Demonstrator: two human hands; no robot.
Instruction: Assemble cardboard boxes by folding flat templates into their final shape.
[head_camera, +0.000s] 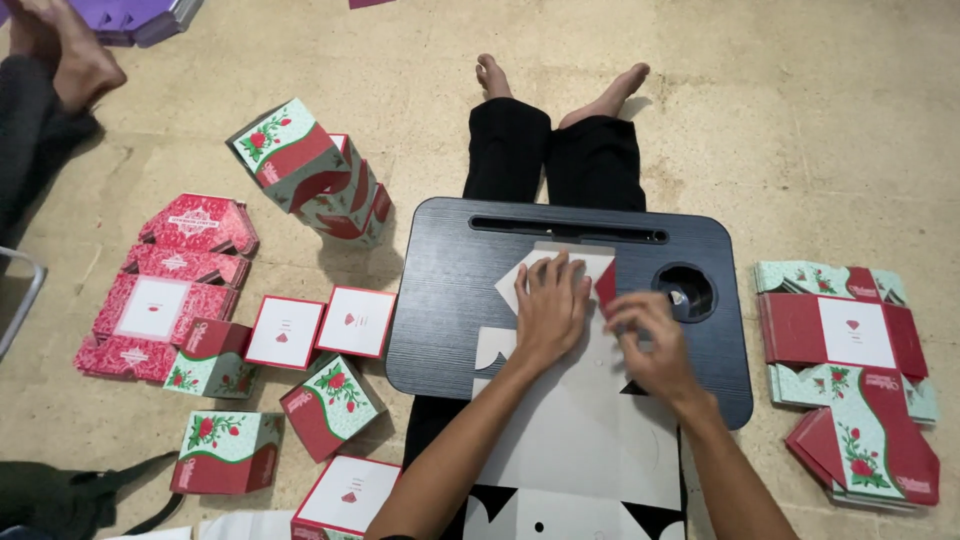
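A flat, unfolded cardboard box blank (585, 430), white side up, lies across a black lap tray (450, 290) over my outstretched legs. My left hand (550, 310) presses flat on the far end of the blank, fingers spread. My right hand (645, 345) pinches a red-faced side flap (606, 285) of the blank just right of the left hand, folding it up. The two hands are almost touching.
Folded red-and-mint floral boxes stand stacked (315, 175) and scattered (330, 405) to my left, beside a pile of red flat blanks (165, 290). A stack of flat blanks (850, 340) lies to my right. Another person's feet (60, 55) rest at top left. The tray has a round cup hole (685, 290).
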